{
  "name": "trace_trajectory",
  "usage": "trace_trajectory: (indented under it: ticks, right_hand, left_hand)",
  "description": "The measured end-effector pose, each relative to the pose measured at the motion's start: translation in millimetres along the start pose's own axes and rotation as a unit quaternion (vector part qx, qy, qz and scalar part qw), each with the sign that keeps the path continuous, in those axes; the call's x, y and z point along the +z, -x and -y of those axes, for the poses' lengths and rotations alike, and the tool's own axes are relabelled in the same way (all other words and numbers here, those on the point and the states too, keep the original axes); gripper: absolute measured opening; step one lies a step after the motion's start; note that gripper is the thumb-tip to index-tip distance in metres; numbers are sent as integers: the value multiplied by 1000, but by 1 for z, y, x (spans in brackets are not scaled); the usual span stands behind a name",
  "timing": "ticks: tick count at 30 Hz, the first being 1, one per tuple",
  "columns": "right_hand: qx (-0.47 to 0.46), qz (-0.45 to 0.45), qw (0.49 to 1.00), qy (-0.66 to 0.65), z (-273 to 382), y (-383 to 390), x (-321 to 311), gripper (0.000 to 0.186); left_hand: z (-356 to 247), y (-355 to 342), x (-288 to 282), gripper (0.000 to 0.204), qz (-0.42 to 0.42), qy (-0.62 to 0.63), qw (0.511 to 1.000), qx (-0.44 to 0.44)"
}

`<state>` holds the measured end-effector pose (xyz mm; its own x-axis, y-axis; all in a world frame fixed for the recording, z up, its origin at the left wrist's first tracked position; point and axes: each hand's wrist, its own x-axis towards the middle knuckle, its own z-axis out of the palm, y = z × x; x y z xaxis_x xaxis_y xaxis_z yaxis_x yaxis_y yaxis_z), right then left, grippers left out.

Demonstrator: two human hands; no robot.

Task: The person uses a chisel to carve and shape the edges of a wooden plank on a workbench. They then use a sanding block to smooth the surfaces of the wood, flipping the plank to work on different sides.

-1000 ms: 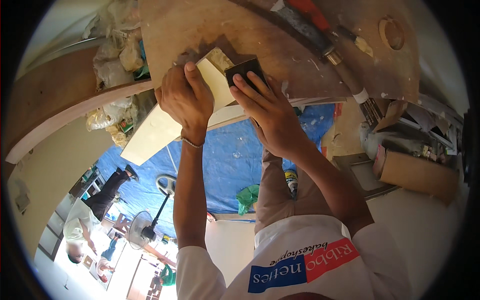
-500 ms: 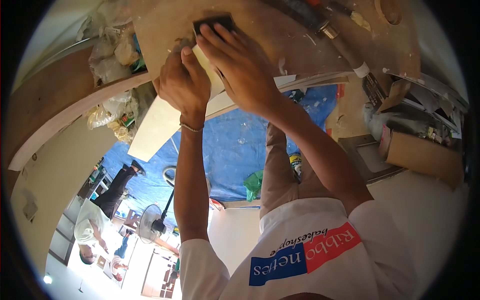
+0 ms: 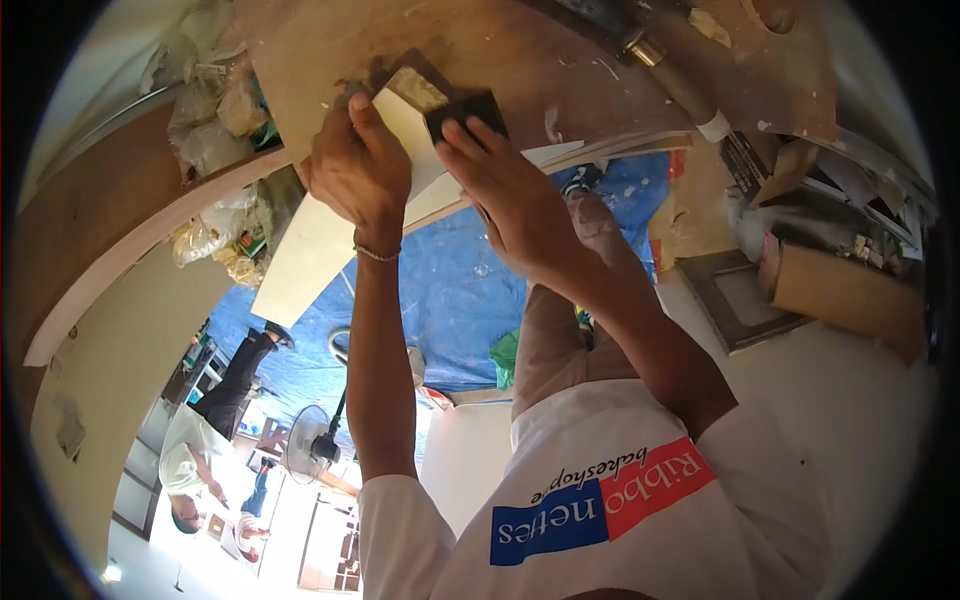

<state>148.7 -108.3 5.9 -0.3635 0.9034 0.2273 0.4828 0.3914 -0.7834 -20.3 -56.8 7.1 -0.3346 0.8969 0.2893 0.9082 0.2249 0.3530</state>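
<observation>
A long pale board [image 3: 308, 245] rests at the edge of the brown worktop [image 3: 590, 108], its near part reaching down to the left. My left hand [image 3: 360, 168] is closed around the board's left edge, thumb up, with the other fingers mostly hidden. My right hand [image 3: 520, 210] holds a dark sanding block [image 3: 468, 116] by its near side, fingers laid on its top. The block sits at the right edge of the board's far end. A rough yellowish patch [image 3: 416, 88] shows at that end.
A long tool with a metal collar [image 3: 645, 48] lies at the worktop's right. Plastic bags [image 3: 215, 130] crowd the left. Cardboard [image 3: 850, 300] and a frame [image 3: 740, 300] are at right. A blue tarp [image 3: 455, 290] covers the floor; a fan [image 3: 312, 445] and two people [image 3: 195, 460] are beyond.
My right hand has drawn the sanding block toward me and to the right, uncovering the board's far end. My left hand stays on the board, nearly still.
</observation>
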Motion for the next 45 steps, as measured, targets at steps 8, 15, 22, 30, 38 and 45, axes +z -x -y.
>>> trace_trajectory:
  ticks: [8, 15, 22, 30, 38, 45]
  right_hand:
    - [-40, -67, 997, -27, -16, -43, 23, 52]
    - [-21, -108, 993, -36, -8, -71, 22, 50]
    - [75, 33, 994, -72, 24, 39, -25, 51]
    - [145, -12, 976, -163, 57, 65, -121, 43]
    - [-132, 48, 979, -145, 194, -9, -193, 46]
    - [-268, 201, 939, -74, 269, 4, -213, 70]
  left_hand:
    - [3, -2, 4, 42, 12, -9, 1000, -11]
    - [1, -2, 5, 43, 13, 11, 1000, -10]
    - [4, 6, 5, 46, -26, 10, 999, 20]
    - [16, 5, -71, 59, -103, 219, 969, -47]
    - [-54, 43, -197, 70, 4, 568, 816, -106]
    - [-66, 73, -256, 70, -10, 636, 765, -103]
